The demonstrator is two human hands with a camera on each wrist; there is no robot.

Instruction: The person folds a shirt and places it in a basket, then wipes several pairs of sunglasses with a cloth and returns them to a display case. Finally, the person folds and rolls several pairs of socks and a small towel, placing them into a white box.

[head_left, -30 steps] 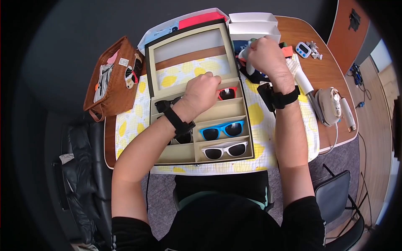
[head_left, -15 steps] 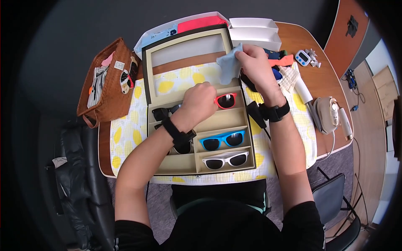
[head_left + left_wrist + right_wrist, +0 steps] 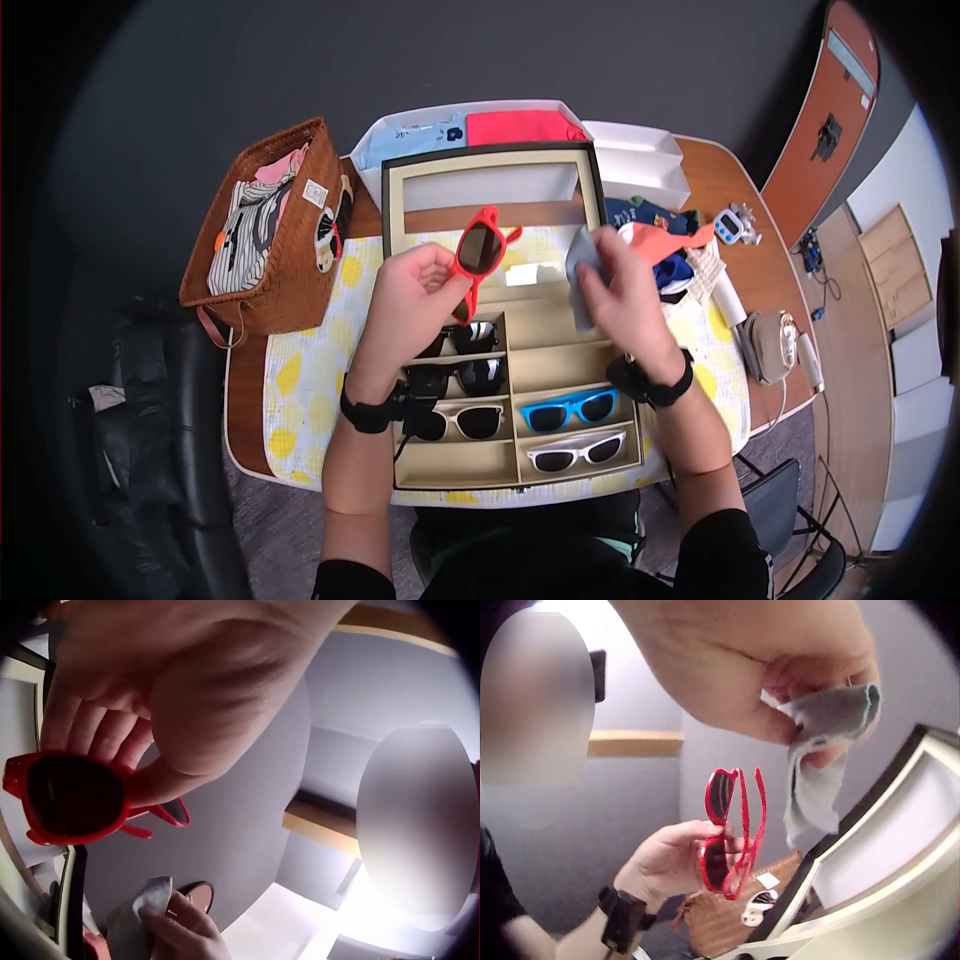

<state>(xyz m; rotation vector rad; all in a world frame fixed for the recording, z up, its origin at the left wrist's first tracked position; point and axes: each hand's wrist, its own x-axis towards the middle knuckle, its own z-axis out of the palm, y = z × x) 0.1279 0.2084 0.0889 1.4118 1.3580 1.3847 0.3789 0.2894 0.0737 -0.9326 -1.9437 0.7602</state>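
Red sunglasses [image 3: 480, 248] are pinched near the middle by the left hand [image 3: 412, 305], held upright on end above the sunglasses case [image 3: 515, 487]. Their temples stand unfolded in the right wrist view [image 3: 751, 840]. The right hand [image 3: 628, 295] grips a light blue-grey cloth [image 3: 581, 262], which hangs from its fingers [image 3: 814, 795], apart from the glasses. Below, the case lies with its windowed lid raised; dark pairs [image 3: 472, 377], a beige-framed pair [image 3: 478, 421], a blue pair [image 3: 570, 409] and a white pair [image 3: 577, 453] sit in its compartments.
A brown woven basket [image 3: 285, 290] with clothes stands at the left. Behind the case are white boxes [image 3: 640, 160], one with blue and red cloth. Socks [image 3: 665, 240], a timer [image 3: 729, 226], a white roller [image 3: 729, 300] and a beige device [image 3: 768, 347] lie at the right.
The left hand has lifted the red sunglasses out of the case and turned them on end. The right hand has brought the cloth from the sock pile toward them. The head view has shifted.
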